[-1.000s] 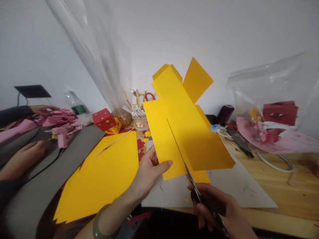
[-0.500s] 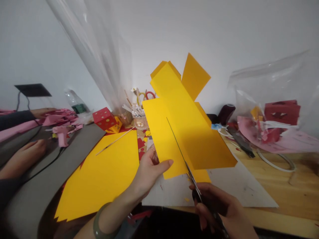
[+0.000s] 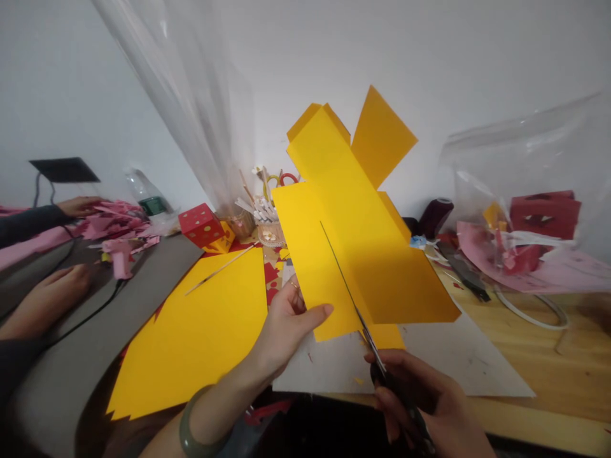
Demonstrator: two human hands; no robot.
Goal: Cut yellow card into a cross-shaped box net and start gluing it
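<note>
Half a second on, my yellow card cutout (image 3: 356, 229) sits slightly higher above the pale sheet (image 3: 453, 362); left grip (image 3: 292, 324) pinches its edge; right grip (image 3: 424, 391) holds scissors (image 3: 375, 353) across it; cutting seems little advanced.

Around the folded yellow paper cutout (image 3: 344, 235): spotted red paper cube (image 3: 199, 226) at nine o'clock, flat yellow paper sheets (image 3: 195, 331) at eight.
</note>
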